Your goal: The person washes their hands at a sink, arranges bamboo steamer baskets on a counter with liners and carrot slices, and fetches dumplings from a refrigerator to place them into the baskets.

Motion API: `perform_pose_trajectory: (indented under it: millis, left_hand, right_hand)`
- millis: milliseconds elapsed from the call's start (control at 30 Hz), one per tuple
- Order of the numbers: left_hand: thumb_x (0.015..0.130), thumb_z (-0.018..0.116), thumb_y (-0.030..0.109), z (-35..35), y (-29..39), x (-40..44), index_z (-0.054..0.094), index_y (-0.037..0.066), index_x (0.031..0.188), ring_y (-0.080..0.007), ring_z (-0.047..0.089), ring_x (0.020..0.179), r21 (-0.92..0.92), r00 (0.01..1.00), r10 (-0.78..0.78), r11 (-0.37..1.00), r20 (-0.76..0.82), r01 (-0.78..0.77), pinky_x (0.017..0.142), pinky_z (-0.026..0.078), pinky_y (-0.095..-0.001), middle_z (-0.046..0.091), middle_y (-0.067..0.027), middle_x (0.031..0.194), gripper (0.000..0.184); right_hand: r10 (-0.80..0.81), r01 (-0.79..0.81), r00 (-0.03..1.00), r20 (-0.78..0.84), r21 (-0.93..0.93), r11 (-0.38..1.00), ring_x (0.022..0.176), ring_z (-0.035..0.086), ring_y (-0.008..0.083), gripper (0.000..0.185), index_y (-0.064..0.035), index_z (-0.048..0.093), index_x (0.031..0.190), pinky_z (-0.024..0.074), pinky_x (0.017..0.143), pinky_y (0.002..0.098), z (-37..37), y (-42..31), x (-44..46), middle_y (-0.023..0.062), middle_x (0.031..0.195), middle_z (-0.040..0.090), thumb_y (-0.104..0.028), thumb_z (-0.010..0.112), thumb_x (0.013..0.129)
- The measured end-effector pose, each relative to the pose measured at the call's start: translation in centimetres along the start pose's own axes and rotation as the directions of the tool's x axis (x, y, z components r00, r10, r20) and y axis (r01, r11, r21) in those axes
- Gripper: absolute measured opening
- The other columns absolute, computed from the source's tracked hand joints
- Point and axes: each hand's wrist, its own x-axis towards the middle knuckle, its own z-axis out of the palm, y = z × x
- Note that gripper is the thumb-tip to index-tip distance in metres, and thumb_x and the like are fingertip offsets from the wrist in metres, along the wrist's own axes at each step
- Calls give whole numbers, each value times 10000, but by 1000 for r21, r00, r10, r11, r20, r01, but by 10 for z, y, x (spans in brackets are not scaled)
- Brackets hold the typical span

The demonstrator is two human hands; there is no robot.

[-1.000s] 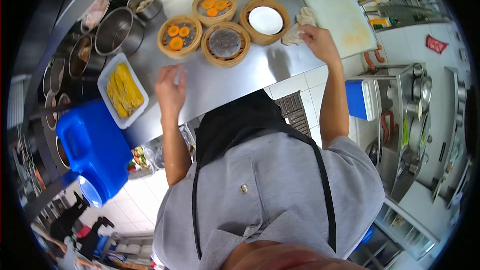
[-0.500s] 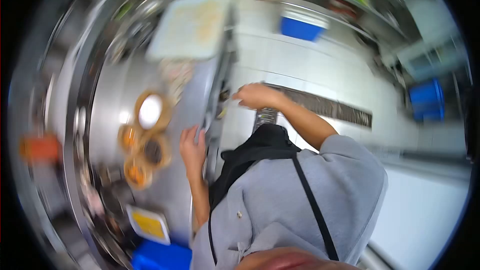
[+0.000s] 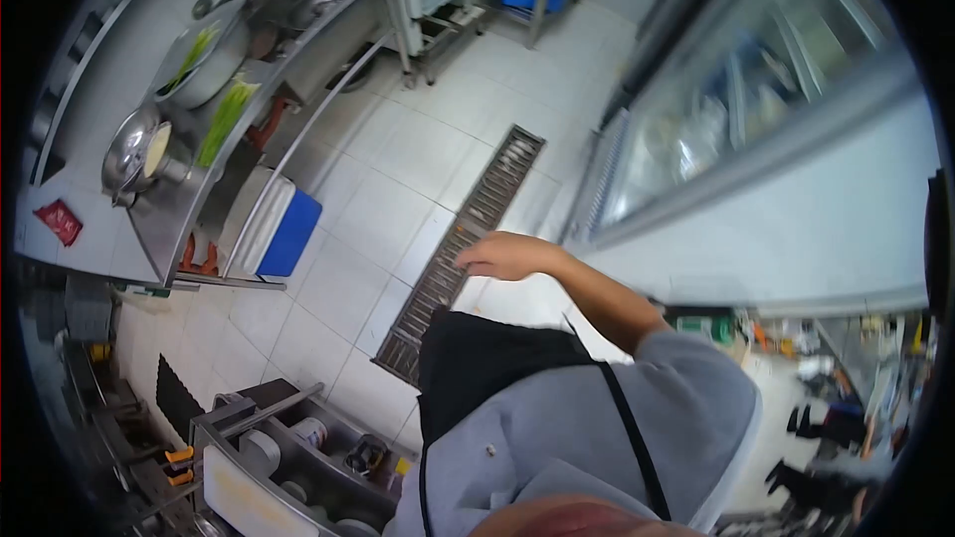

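My right hand (image 3: 507,257) hangs in front of the black apron (image 3: 477,353), above the floor. It holds nothing, and its fingers point loosely to the left. Under it runs a long metal drain grate (image 3: 468,229) set into the white tiles. My left hand is out of view, hidden below or beyond the frame's edge.
A glass-door fridge (image 3: 696,134) with bagged goods stands at the right. At the left, a steel table (image 3: 274,75) carries green stalks (image 3: 227,119) and metal bowls; a blue-and-white box (image 3: 288,231) sits below. A white cutting board (image 3: 249,497) is at lower left.
My body and view have turned to the right. The counter with round containers is gone from sight, as is my left hand. My right hand still hangs free.
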Motion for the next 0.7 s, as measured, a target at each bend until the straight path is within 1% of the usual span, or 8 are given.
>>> perform_pose_trajectory:
  millis: [233, 333, 400, 467, 600, 633, 667, 700]
  left_hand:
    - [931, 514, 470, -125, 207, 172, 593, 18, 1248, -321, 526, 1209, 501, 996, -89, 862, 3, 76, 1040, 388, -433, 565, -191, 1292, 559]
    - [933, 490, 525, -191, 412, 277, 576, 20, 1286, -339, 506, 1282, 783, 989, 145, 618, -16, -78, 1089, 367, -454, 545, -199, 1359, 622]
    - [911, 523, 518, -207, 575, 333, 585, 17, 1269, -351, 561, 1206, 824, 837, 533, 526, -129, -208, 1023, 428, -467, 595, -208, 1286, 618]
    - [855, 602, 431, -216, 777, 326, 641, 37, 1145, -376, 636, 1048, 846, 819, 571, 413, 47, -336, 887, 510, -478, 665, -208, 1132, 491]
    - [846, 608, 257, -154, 1097, 256, 650, 38, 1102, -385, 622, 1056, 756, 517, 856, 327, 17, -567, 910, 496, -483, 665, -225, 1089, 339]
    - [854, 601, 252, -138, 1149, 246, 646, 39, 1122, -386, 615, 1070, 720, 446, 895, 314, -7, -619, 919, 490, -481, 658, -227, 1111, 345]
    - [863, 594, 247, -103, 1195, 242, 643, 40, 1141, -388, 609, 1084, 677, 367, 930, 263, 12, -688, 929, 485, -479, 652, -228, 1134, 351]
    - [870, 594, 244, -74, 1241, 249, 635, 42, 1184, -389, 607, 1089, 647, 421, 905, 283, 65, -708, 936, 481, -472, 648, -228, 1146, 376]
  right_hand:
    - [432, -437, 899, -75, -79, 896, 957, 624, 409, 308, -25, 629, 1152, 490, 844, 475, -131, 186, 44, 231, 997, 668, -170, 603, 881]
    - [604, -601, 796, -44, -186, 778, 966, 623, 412, 364, -26, 600, 1209, 486, 877, 485, -178, 231, 54, 245, 1014, 661, -194, 606, 886]
    - [549, -546, 833, -74, 60, 836, 972, 625, 412, 374, -36, 581, 1241, 484, 853, 472, -218, 244, 39, 255, 1010, 655, -172, 602, 894]
    - [667, -609, 723, -181, 290, 738, 861, 650, 406, 351, -32, 577, 1231, 495, 755, 440, -262, 260, 31, 237, 877, 665, -139, 597, 898]
    - [778, -802, 443, -447, 192, 566, 655, 647, 299, 343, -32, 622, 1167, 504, 652, 394, -278, 390, -35, 151, 738, 660, -172, 655, 856]
    - [861, -888, 341, -379, 170, 426, 807, 691, 360, 337, -33, 623, 1160, 523, 723, 442, -277, 429, -48, 194, 819, 691, -179, 651, 857]
    - [876, -891, 367, -314, 153, 428, 836, 688, 370, 348, -35, 622, 1167, 523, 743, 448, -284, 454, -55, 205, 845, 692, -197, 649, 860]
    - [897, -897, 362, -255, 167, 410, 865, 685, 381, 358, -38, 622, 1175, 523, 763, 454, -291, 483, -59, 216, 872, 693, -214, 646, 864]
